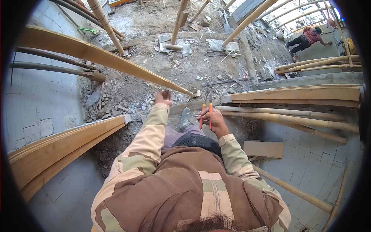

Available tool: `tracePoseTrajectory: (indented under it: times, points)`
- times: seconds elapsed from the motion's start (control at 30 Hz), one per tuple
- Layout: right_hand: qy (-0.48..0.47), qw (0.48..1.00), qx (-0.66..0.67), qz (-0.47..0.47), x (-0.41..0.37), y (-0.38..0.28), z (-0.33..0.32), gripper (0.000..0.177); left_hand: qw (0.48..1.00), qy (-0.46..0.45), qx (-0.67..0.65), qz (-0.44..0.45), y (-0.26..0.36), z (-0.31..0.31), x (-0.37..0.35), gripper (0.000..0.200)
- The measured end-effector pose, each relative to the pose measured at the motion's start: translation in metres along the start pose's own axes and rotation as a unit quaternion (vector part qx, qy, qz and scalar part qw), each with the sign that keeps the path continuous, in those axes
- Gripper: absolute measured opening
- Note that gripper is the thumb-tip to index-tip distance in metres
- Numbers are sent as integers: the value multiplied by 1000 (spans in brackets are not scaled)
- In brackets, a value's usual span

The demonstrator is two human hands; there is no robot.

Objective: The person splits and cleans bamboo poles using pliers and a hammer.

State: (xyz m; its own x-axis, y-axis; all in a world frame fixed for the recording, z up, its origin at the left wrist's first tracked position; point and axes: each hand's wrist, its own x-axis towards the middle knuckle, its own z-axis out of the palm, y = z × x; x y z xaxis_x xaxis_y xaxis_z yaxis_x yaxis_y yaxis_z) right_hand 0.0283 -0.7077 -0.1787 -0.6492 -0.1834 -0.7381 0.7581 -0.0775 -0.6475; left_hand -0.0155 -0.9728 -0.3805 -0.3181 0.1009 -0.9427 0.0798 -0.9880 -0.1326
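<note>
Our right hand [217, 119] wraps the red-handled pincers [210, 110], best gripped evenly; our left hand [164, 99], half-open, looks empty near the plank [127, 67].

No text, label, brand, number or sign can be read. A small pale mark [194, 141] is seen on the black band [206, 144], just beyond the brown jacket [176, 170] — too small and blurred to be made out.
</note>
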Motion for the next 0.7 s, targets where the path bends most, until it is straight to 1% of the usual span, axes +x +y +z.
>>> tracePoseTrajectory:
  times: [0.03,0.07,0.1,0.13,0.17,0.27,0.3,0.37,0.4,0.43,0.5,0.53,0.57,0.63,0.67,0.7]
  points:
    - [-1,1000,6,-2,8,5,2,17,1000,25,-15,-12,-17,0,-17,10]
    - [1,1000,-5,21,14,12,3,18,1000,25,-8,-9,-31,-1,-32,10]
    - [4,999,-14,45,17,18,5,20,999,6,30,-12,-44,-5,-44,11]
    - [10,999,-20,49,17,20,9,21,998,-12,67,-16,-49,-10,-48,12]
    - [13,999,-10,51,18,24,11,21,997,-7,77,-14,-50,-14,-52,12]
    - [-13,999,-39,10,33,36,14,26,957,-57,280,44,-53,-16,-49,14]
    - [-14,999,-29,9,44,42,12,26,955,-55,289,47,-60,-9,-54,14]
    - [-21,997,-78,20,63,58,11,24,921,-120,368,54,-78,5,-68,16]
    - [4,996,-86,8,67,62,13,19,921,-112,369,58,-79,12,-62,16]
    - [5,997,-74,10,68,60,14,19,917,-107,380,59,-78,13,-65,16]
    - [11,976,-216,-12,69,51,13,14,897,-100,419,94,-75,15,-67,15]
    - [19,956,-290,-33,68,44,10,11,877,-140,447,104,-69,12,-67,24]
    - [21,958,-283,-35,70,36,8,11,874,-140,454,105,-64,10,-67,24]
    - [-44,930,-357,-67,78,28,-3,12,814,-91,555,147,-58,5,-88,50]
    - [-85,911,-381,-132,85,27,-12,11,803,-77,558,193,-54,-2,-82,84]
    - [-85,911,-381,-134,94,24,-19,11,802,-78,559,194,-50,-7,-76,84]
